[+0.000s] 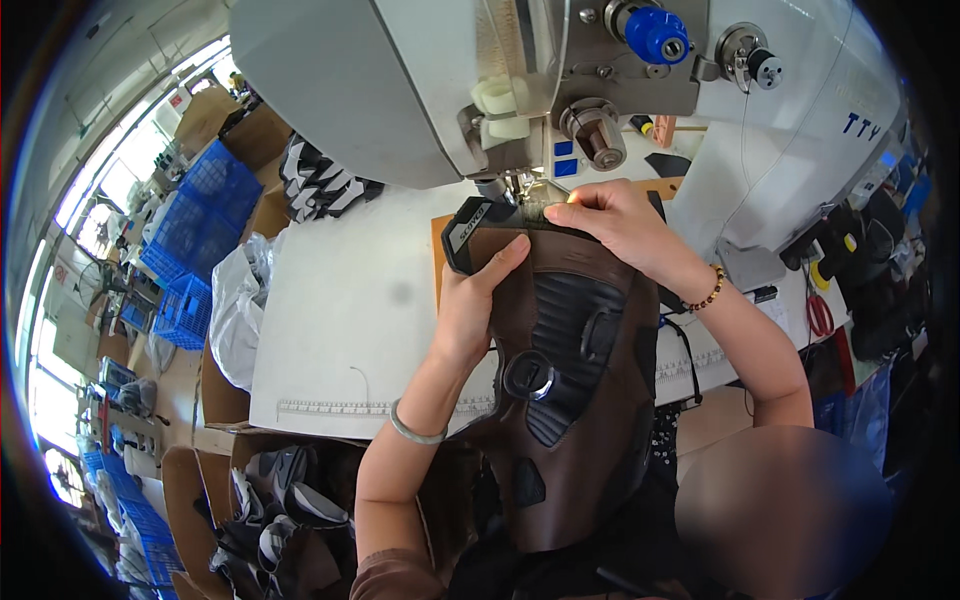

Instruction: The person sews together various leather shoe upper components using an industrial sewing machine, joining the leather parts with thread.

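Observation:
A brown leather boot upper (590, 440) with a black ribbed panel and a round fitting hangs from the sewing machine bed toward my lap. Its top edge lies by the needle and presser foot (515, 186). On the left edge, beside a black tab with pale lettering, my left hand (478, 300) grips the upper, thumb on top and fingers hidden beneath. My right hand (615, 222) is closed in a pinch just right of the needle, over the top edge. What sits between its fingertips is too small to tell.
The white sewing machine head (340, 90) hangs over the white table (340, 310). Black and white cut pieces (320, 180) lie at its back left. A cardboard box (190, 500) of shoe parts stands below left. Red-handled scissors (820, 312) lie at right; blue crates (185, 310) stand farther left.

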### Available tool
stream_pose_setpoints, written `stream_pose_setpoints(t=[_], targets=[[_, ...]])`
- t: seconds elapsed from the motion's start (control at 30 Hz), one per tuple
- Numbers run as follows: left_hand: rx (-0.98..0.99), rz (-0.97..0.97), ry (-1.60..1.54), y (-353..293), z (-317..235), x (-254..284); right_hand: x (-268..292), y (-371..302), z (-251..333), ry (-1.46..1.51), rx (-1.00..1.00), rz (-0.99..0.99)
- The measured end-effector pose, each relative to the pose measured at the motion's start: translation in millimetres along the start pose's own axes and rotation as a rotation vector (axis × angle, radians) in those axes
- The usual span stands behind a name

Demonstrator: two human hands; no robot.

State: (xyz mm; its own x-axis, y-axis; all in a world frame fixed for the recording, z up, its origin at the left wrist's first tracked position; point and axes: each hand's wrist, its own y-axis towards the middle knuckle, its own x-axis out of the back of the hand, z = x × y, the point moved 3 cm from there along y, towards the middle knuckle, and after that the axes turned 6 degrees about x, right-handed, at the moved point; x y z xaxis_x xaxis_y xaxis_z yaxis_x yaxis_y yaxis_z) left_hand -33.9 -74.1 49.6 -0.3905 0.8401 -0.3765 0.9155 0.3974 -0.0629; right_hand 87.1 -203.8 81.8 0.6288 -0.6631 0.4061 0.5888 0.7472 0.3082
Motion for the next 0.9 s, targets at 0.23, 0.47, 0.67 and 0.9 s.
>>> stream_pose_setpoints(t=[0.23, 0.47, 0.67, 0.9], targets=[[0.001, -0.03, 0.031, 1, -3, -5, -1, 0, -6, 0.011, 0.014, -0.081], [-0.002, -0.086, 0.015, -1, -5, -5, -9, -6, -11, 0.2, -0.023, -0.137], [0.073, -0.094, 0.001, -2, -7, -6, -10, -4, -8, 0.144, 0.083, -0.193], [0.037, -0.128, 0.021, -3, -10, -12, -4, -2, -5, 0.112, 0.09, -0.21]])
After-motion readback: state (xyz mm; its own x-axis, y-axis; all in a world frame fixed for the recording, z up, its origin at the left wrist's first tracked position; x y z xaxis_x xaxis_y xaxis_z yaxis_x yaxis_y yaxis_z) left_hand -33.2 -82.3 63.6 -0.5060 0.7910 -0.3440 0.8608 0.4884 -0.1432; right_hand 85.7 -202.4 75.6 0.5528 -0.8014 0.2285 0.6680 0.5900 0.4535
